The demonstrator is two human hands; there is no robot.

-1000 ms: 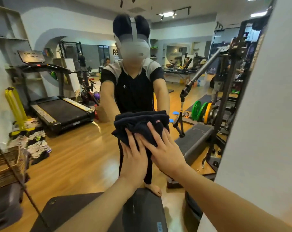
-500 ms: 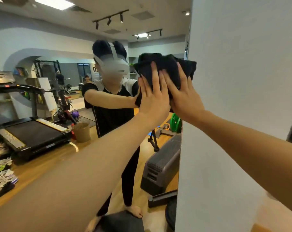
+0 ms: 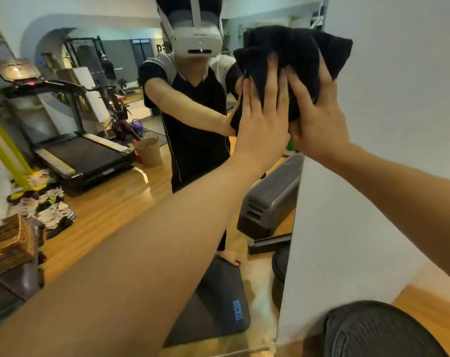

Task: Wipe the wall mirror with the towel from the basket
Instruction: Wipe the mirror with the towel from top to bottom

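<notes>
Wiping is under way: the dark towel (image 3: 291, 63) is out of the basket, bunched against the wall mirror (image 3: 95, 191) near its right edge, upper right of frame. Left hand (image 3: 264, 117) and right hand (image 3: 318, 112) press it flat-fingered — most glass probably remains unwiped.

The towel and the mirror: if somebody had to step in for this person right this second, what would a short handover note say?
Left hand: flat, straight fingers pressing the black towel against the wall mirror.
Right hand: also on the towel, fingers spread over its right side, pressing it to the glass.
Towel: bunched, high up at the mirror's right edge, beside the white wall.
Basket: woven, low at the left.
Done: towel is out of the basket and on the glass.
Left: how much is already wiped cannot be told; carry on across and down the rest of the mirror.
</notes>
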